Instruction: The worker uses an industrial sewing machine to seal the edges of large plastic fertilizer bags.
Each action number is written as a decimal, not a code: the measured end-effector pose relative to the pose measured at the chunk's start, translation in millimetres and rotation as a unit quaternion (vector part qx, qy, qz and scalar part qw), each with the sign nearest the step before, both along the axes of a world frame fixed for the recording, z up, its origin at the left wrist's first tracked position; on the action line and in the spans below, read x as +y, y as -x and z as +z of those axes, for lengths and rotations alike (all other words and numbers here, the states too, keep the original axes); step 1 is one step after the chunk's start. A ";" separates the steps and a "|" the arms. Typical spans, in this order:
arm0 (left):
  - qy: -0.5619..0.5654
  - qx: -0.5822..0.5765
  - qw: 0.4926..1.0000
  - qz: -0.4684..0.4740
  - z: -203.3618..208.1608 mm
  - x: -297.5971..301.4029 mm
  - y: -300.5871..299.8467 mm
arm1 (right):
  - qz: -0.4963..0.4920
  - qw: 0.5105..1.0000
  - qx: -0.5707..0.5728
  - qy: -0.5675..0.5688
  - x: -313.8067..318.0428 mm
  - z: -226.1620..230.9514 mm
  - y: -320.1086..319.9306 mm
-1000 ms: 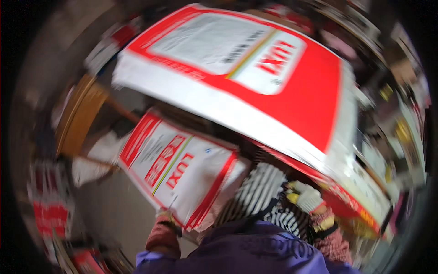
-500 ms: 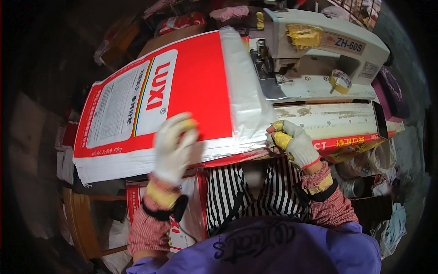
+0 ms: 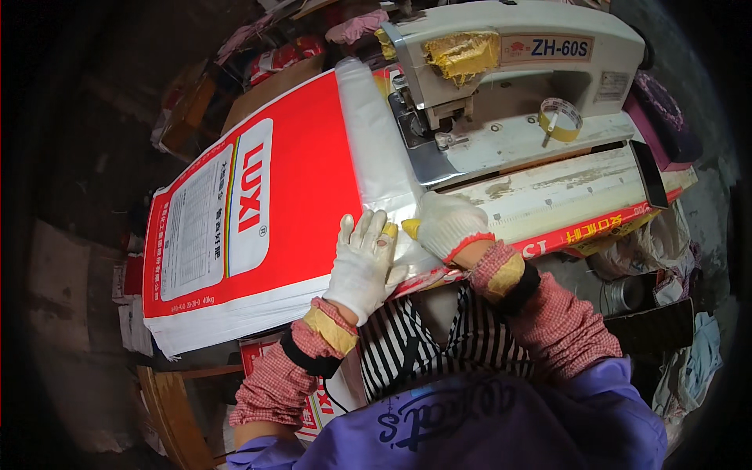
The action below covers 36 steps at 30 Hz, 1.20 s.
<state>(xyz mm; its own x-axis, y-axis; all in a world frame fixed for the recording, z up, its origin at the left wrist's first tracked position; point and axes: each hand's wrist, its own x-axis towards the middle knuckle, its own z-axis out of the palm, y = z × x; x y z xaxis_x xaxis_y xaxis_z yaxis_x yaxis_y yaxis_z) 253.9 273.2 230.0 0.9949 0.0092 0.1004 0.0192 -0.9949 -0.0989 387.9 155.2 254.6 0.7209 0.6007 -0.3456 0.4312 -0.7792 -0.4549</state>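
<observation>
A large red and white woven sack (image 3: 298, 188) lies flat on the work table, its white end running under the head of a cream industrial sewing machine (image 3: 509, 70). My left hand (image 3: 362, 265), in a white glove, presses flat on the sack's near edge with fingers spread. My right hand (image 3: 446, 223), also gloved, rests on the sack's white corner just in front of the machine's needle plate (image 3: 427, 160), fingers curled onto the fabric.
A roll of yellow tape (image 3: 560, 116) sits on the machine bed. More red and white sacks (image 3: 313, 407) are stacked below the table by my left arm. A wooden chair (image 3: 168, 403) stands at lower left. Cloth and clutter (image 3: 681, 376) lie at right.
The sack came down from being held up in the air and now lies flat on the table. Both hands moved together onto its near edge beside the machine.
</observation>
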 end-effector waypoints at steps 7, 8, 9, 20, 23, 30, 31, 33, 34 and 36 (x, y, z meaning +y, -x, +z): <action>-0.072 -0.080 0.993 -0.044 -15.5 -2.8 4.9 | 0.034 0.998 -0.047 -0.007 8.8 -21.3 0.4; -0.057 -0.072 0.995 -0.046 -15.0 -3.8 8.0 | 0.052 0.997 -0.054 -0.028 10.6 -23.6 3.7; -0.047 -0.070 0.995 -0.045 -13.8 -5.0 13.1 | 0.066 0.994 -0.064 -0.052 13.3 -25.3 9.2; 0.069 -0.025 0.997 -0.034 4.3 -2.7 88.5 | 0.094 0.966 0.201 -0.132 -28.9 -29.5 53.9; 0.220 -0.058 0.973 -0.025 15.5 3.1 90.4 | 0.285 0.953 0.050 -0.083 -53.9 -19.9 32.5; 0.327 -0.087 0.936 0.095 20.0 -2.2 62.9 | -0.056 0.916 0.238 -0.318 -62.3 -3.0 21.6; 0.307 -0.085 0.943 0.096 17.5 -1.7 57.2 | -0.052 0.898 0.275 -0.338 -57.1 -5.4 21.8; 0.251 -0.118 0.958 0.073 11.6 0.1 46.9 | -0.073 0.869 0.343 -0.348 -43.0 -13.3 21.7; 0.230 -0.104 0.964 0.084 9.6 2.3 43.4 | -0.062 0.861 0.346 -0.368 -38.9 -16.7 21.3; 0.523 -0.098 0.828 0.178 6.2 5.6 37.9 | -0.067 0.859 0.348 -0.369 -31.9 -22.2 19.2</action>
<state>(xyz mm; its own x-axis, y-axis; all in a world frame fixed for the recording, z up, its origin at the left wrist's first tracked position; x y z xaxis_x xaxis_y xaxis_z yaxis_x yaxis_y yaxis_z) 216.0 278.8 236.3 0.8761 0.4820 0.0126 0.2423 -0.4626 0.8528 368.8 123.3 232.4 0.5729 0.7694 -0.2825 -0.2172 -0.1899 -0.9575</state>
